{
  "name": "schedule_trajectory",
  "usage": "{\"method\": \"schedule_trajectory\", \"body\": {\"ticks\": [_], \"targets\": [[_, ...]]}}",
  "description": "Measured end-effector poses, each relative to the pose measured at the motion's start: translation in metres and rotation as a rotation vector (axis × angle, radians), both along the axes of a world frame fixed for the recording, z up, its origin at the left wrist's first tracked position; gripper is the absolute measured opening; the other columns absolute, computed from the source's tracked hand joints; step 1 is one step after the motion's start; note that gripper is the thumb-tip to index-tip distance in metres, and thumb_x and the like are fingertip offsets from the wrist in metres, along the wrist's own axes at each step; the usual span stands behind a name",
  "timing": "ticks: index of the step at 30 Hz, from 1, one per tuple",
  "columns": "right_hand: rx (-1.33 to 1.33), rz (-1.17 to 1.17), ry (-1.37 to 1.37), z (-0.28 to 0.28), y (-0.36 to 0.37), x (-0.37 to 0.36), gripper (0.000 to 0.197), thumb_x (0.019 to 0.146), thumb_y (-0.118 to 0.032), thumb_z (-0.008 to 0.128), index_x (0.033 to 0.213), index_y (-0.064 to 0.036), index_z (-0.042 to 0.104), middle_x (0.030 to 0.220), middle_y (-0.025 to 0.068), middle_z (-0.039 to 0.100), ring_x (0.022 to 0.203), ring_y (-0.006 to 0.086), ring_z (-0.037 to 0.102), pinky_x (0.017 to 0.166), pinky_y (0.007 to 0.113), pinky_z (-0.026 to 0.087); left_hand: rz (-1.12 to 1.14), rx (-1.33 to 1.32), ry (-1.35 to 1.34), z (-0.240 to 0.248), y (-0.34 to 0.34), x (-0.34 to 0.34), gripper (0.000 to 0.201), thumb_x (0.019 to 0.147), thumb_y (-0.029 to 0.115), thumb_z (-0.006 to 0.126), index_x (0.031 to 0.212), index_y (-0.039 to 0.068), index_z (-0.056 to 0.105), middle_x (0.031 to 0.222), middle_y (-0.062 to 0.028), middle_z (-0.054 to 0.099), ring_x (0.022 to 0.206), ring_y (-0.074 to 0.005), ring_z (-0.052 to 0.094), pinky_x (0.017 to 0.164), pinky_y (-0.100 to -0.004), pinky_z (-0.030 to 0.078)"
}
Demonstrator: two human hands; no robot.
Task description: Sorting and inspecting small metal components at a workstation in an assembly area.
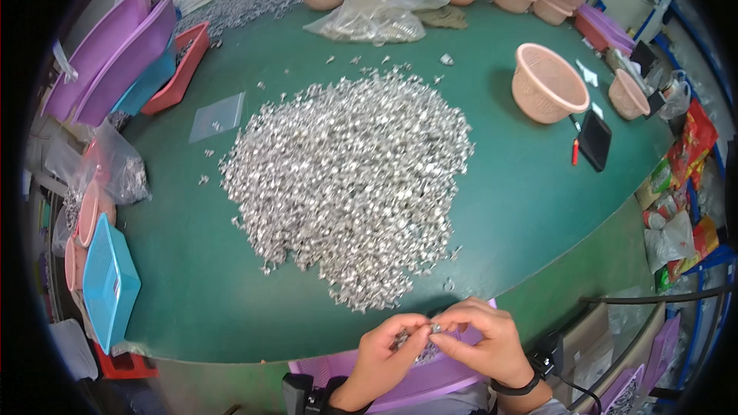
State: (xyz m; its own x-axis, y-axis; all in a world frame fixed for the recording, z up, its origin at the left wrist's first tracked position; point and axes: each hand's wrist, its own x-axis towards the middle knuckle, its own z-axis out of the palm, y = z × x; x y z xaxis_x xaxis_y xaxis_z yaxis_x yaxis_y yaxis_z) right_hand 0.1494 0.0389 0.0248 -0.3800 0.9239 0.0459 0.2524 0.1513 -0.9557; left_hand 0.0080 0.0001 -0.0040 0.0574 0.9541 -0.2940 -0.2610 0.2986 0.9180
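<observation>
Both hands meet at the table's near edge, above a purple basket that holds some small metal parts. Between the fingertips is a small silvery metal part. My right hand pinches it with thumb and forefinger. My left hand has its thumb and fingers closed together right beside it; what exactly lies in them is partly hidden. Just beyond the hands, a large heap of small silvery metal parts spreads over the green table.
A pink basket, a black phone and a red marker stand at the right. On the left are a blue basket, purple tubs and a clear flat bag. A plastic sack lies at the back.
</observation>
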Motion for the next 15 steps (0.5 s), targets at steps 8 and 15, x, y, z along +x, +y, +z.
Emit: {"method": "schedule_trajectory", "body": {"ticks": [8,15], "targets": [[-0.227,0.021,-0.105,0.001,0.024,0.041,0.016,0.069,-0.008,0.062,0.084,-0.0028,0.057,0.069,0.0013,0.056,0.063,0.0069,0.05,0.055,0.019,0.039,0.092,0.291,0.492,-0.002,0.005,-0.002,0.009,0.071,0.0,0.055,0.08,-0.001,0.056,0.054,-0.0026,0.051,0.049,-0.0049,0.046,0.045,-0.0184,0.037],[0.011,-0.527,0.273,0.069,0.148,0.083,0.013,0.074,-0.008,0.054,0.085,-0.0023,0.053,0.078,0.0016,0.055,0.066,0.0065,0.049,0.052,0.02,0.041,0.036,0.294,0.52,0.003,0.002,-0.002,0.011,0.075,0.006,0.055,0.083,0.0,0.056,0.063,-0.0065,0.056,0.054,-0.0049,0.049,0.049,-0.0192,0.041]]}}
